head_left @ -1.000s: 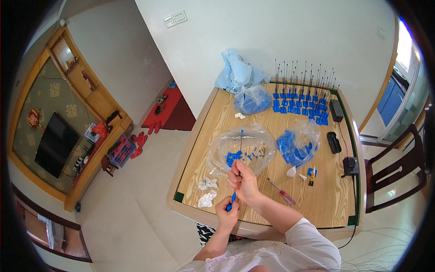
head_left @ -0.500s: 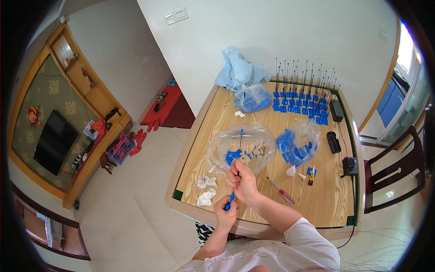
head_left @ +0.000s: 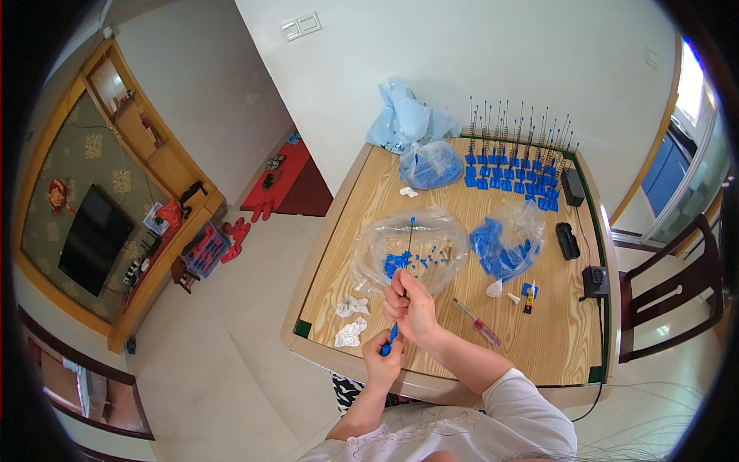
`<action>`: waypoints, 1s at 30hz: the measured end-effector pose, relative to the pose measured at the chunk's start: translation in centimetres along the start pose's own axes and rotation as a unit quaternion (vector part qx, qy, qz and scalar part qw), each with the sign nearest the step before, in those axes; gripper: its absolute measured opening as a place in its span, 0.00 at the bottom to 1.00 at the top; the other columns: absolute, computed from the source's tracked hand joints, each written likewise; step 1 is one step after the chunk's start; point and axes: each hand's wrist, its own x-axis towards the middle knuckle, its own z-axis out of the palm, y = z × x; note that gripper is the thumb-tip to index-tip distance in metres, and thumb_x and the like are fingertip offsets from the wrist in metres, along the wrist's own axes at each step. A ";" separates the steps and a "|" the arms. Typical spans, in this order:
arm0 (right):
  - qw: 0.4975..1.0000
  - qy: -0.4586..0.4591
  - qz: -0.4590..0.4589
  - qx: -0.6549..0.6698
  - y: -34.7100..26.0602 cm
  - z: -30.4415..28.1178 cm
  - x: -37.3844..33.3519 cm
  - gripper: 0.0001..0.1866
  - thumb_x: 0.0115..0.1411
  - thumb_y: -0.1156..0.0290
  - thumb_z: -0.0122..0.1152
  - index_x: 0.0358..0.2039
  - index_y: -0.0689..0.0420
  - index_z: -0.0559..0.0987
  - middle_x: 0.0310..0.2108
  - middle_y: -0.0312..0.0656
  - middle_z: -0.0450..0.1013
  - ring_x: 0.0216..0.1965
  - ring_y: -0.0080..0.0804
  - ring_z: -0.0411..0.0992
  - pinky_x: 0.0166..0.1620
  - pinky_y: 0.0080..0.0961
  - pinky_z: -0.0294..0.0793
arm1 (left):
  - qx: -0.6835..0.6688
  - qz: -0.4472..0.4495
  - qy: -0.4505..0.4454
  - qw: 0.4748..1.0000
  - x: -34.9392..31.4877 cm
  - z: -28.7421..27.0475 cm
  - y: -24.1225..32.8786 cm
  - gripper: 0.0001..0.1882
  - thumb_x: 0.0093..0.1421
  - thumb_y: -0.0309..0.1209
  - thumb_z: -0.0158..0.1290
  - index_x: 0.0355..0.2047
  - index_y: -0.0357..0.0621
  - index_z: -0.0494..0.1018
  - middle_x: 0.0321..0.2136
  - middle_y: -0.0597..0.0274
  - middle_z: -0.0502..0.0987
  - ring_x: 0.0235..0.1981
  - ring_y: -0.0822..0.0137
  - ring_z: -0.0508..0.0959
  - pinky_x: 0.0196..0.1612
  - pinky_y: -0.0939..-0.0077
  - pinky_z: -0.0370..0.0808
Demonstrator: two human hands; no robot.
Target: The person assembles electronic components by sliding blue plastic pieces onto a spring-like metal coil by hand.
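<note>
Near the table's front edge, my left hand [head_left: 382, 363] is closed round a blue plastic piece [head_left: 387, 346], mostly hidden by the fingers. Just above it, my right hand [head_left: 416, 312] pinches a thin dark rod [head_left: 411, 245] that points away from me and ends in a small blue tip. The rod appears in line with the blue piece; the fingers hide whether they join. Beyond my right hand lies a spread clear plastic bag [head_left: 369, 237], holding small blue pieces [head_left: 396, 264] and tiny brass-coloured parts.
Several blue stands with springs and rods [head_left: 504, 171] stand at the back right. Bags of blue parts [head_left: 431, 167] [head_left: 500, 250] lie nearby. Right of my hands are a screwdriver [head_left: 485, 331] and a glue tube [head_left: 529, 300]. Crumpled tissues [head_left: 352, 333] lie left; a chair [head_left: 670, 285] stands right.
</note>
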 end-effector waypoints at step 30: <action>0.909 -0.128 0.022 -0.397 -0.4 0.0 0.3 0.13 0.59 0.70 0.52 0.42 0.64 0.73 0.43 0.41 0.70 0.46 0.26 0.67 0.47 0.23 0.66 | 0.016 0.035 0.033 0.999 2.0 -3.4 1.8 0.09 0.58 0.27 0.48 0.21 0.39 0.68 0.15 0.71 0.67 0.17 0.83 0.63 0.20 0.87 0.58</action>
